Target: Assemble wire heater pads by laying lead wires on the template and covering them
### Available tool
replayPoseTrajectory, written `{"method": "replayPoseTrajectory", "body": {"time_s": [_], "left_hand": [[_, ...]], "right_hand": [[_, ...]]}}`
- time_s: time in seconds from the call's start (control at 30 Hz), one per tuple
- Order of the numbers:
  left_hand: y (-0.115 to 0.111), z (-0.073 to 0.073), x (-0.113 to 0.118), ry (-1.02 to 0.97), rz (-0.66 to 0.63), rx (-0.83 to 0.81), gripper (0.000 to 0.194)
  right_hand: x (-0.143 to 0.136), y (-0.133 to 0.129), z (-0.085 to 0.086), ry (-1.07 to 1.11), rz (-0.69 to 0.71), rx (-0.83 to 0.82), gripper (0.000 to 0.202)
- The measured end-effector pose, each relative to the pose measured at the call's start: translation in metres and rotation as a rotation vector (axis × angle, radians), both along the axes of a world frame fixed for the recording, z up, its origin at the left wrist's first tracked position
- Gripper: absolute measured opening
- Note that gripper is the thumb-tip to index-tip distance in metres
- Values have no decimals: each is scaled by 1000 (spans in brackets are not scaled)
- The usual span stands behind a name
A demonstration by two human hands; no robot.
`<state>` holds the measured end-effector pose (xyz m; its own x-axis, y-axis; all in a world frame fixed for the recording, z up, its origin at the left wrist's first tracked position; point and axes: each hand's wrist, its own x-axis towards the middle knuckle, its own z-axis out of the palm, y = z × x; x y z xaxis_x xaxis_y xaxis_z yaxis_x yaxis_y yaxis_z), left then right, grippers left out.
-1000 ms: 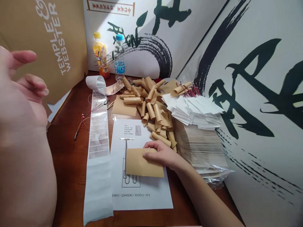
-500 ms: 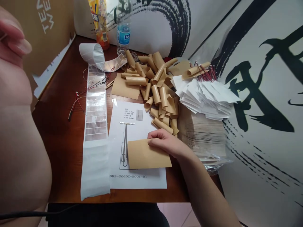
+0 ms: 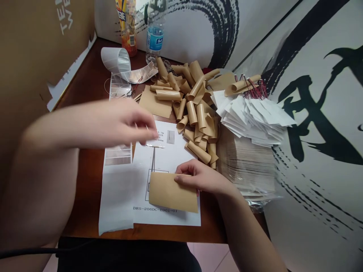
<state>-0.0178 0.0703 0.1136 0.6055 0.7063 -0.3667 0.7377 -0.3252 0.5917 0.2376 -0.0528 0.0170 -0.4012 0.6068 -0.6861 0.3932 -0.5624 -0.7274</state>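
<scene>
A rectangular sheet of brown kraft paper (image 3: 172, 193) is pinched at its upper right edge by my right hand (image 3: 193, 174). It sits over the lower part of a white printed drawing sheet (image 3: 141, 219). My left hand (image 3: 136, 126), blurred by motion, reaches in from the left above the top of that drawing. Its fingers are curled with the tips close to the thumb; anything between them is too smeared to make out. Under my left forearm runs a strip of clear labels (image 3: 117, 160) on white backing paper (image 3: 117, 204), partly hidden.
Many rolled brown paper pieces (image 3: 191, 113) lie heaped behind the drawing, beside flat brown sheets (image 3: 155, 104). White slips with red wires (image 3: 255, 117) rest on a bagged stack (image 3: 249, 166) at the right. Two bottles (image 3: 155, 39) stand at the back; a cardboard box (image 3: 42, 49) is at left.
My left hand has swung from the upper left edge to above the drawing. My right hand has shifted the brown paper slightly down and left, still holding it.
</scene>
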Motion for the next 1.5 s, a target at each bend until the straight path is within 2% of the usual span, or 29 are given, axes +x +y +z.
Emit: {"method": "replayPoseTrajectory", "body": {"time_s": [0.03,0.07,0.2,0.3,0.7,0.87,1.07,1.23,1.5], "left_hand": [[-5,-2,14,56,-249,-71,33],[-8,-6,25,108,-377,-133,27],[-12,-29,47,226,-498,-233,23],[-14,-38,53,239,-512,-239,25],[-15,-48,58,246,-531,-236,26],[-14,-53,60,299,-542,-246,22],[-18,-62,64,339,-573,-270,31],[-19,-66,64,350,-532,-231,29],[-24,-64,68,428,-498,-142,31]], "right_hand": [[0,0,-1,4,6,6,29],[0,-1,-1,1,11,16,29],[-1,-1,-1,-20,42,41,31],[-1,0,-1,-12,47,44,32],[2,0,3,79,-2,2,37],[-1,0,4,4,-4,39,41],[-8,-1,-4,-149,22,127,33],[-14,-2,-9,-193,-27,118,34],[-17,-4,-9,-260,-26,131,29]]}}
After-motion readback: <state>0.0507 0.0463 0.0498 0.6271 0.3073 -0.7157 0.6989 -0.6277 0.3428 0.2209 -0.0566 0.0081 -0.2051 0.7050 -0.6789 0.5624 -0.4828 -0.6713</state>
